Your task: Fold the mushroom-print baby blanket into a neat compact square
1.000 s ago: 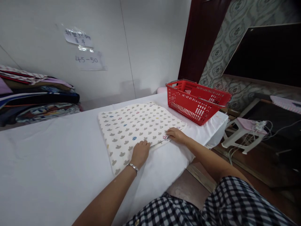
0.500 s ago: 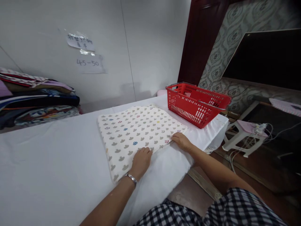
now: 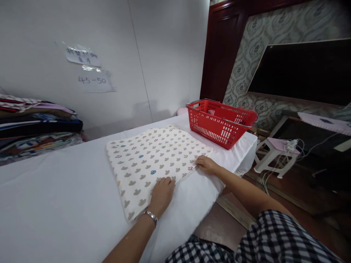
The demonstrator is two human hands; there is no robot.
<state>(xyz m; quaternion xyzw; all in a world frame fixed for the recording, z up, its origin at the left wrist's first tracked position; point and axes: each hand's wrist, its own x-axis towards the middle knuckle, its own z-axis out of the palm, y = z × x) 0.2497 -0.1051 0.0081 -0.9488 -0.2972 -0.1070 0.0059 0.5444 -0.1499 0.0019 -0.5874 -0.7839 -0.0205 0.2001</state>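
Observation:
A folded cream cloth printed with small grey and coloured shapes lies flat on the white-covered table. My left hand rests palm down on the cloth's near edge, a metal bracelet on its wrist. My right hand touches the cloth's near right corner with its fingertips. Neither hand lifts the cloth.
A red plastic basket with a metal handle stands at the table's far right end. A stack of folded fabrics lies at the far left against the wall. Paper notes hang on the wall. A white stool with cables stands on the floor, right.
My right hand slid from on top of the cloth's corner out to its very edge. The left hand stayed at the near edge. The camera shifted slightly.

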